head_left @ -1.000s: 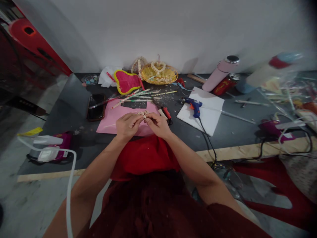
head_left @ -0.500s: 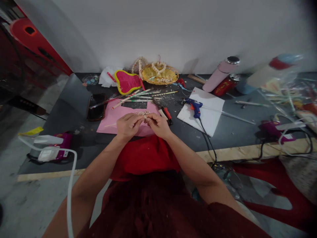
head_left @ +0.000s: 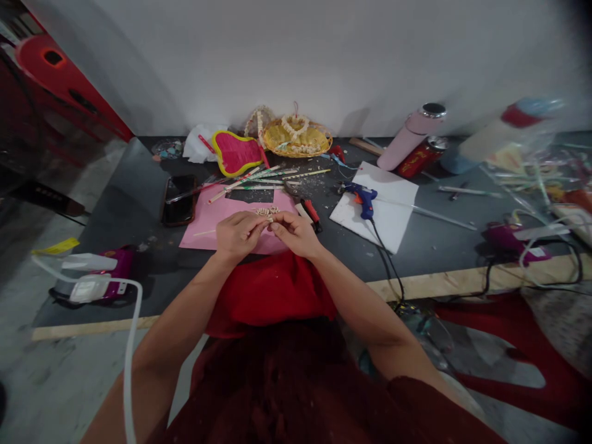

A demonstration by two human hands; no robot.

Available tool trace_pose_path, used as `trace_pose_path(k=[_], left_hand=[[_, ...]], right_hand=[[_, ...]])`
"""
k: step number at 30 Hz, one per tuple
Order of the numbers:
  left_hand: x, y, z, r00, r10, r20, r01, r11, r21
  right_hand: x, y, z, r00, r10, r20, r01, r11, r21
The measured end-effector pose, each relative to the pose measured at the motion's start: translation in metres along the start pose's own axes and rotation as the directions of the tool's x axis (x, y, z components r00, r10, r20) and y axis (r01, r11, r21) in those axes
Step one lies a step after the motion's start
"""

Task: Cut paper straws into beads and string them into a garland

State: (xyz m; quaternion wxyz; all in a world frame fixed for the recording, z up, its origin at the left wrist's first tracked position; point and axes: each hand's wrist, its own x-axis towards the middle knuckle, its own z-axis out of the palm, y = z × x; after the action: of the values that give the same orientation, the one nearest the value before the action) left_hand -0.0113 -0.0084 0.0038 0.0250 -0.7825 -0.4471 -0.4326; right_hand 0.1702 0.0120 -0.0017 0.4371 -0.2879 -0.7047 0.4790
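Note:
My left hand point(head_left: 237, 235) and my right hand point(head_left: 296, 234) meet over a pink sheet point(head_left: 203, 213), fingertips pinched together. Between them is a small cream bead-like piece point(head_left: 271, 219), mostly covered by the fingers. Just beyond the fingertips lies a curved row of similar cream pieces point(head_left: 267, 211); whether it joins the held piece I cannot tell. A thin pale stick point(head_left: 204, 233) rests on the sheet by my left hand. Right of my right hand are pliers with red-and-black handles point(head_left: 311, 211). Patterned paper straws point(head_left: 259, 180) lie beyond the sheet.
A blue glue gun point(head_left: 364, 196) rests on a white board point(head_left: 398, 216), its cord running off the front edge. At the back stand a yellow basket point(head_left: 272, 145), a pink flask point(head_left: 409, 139) and a red can point(head_left: 419, 159). A phone point(head_left: 179, 200) lies left.
Both hands stay pinched at almost the same spot, with only slight finger movement. The whole view has shifted very slightly; nothing else has visibly moved.

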Motion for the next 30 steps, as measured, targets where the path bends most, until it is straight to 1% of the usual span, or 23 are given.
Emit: trace_pose_path(k=[3,11,15,19,24,30], left_hand=[[0.0001,0.0003,-0.0002,1.0,0.001,0.021,-0.002,1.0,0.018],[0.0017,0.0014,-0.0023,0.997,-0.007,0.071,0.007,1.0,0.004],[0.0021,0.0033,-0.0025,0.998,-0.019,0.055,0.02,1.0,-0.01],[0.0027,0.0051,-0.0023,0.999,-0.036,0.035,0.036,0.999,-0.012],[0.0036,0.005,-0.0026,1.0,-0.016,0.003,0.016,1.0,-0.025],[0.0033,0.0044,-0.0017,1.0,-0.019,0.022,0.02,1.0,-0.016]], right_hand=[[-0.0001,0.0002,-0.0006,0.999,0.039,0.016,-0.039,0.999,0.028],[-0.0007,-0.0005,0.0021,0.998,0.022,-0.058,-0.029,0.993,-0.115],[-0.0007,-0.0005,0.0038,0.996,0.018,-0.083,-0.027,0.994,-0.11],[-0.0006,0.0005,0.0043,0.997,0.006,-0.079,-0.014,0.994,-0.109],[-0.0004,0.0009,0.0047,0.997,0.002,-0.077,-0.011,0.994,-0.108],[-0.0003,-0.0004,0.0044,0.997,0.003,-0.073,-0.011,0.994,-0.106]])
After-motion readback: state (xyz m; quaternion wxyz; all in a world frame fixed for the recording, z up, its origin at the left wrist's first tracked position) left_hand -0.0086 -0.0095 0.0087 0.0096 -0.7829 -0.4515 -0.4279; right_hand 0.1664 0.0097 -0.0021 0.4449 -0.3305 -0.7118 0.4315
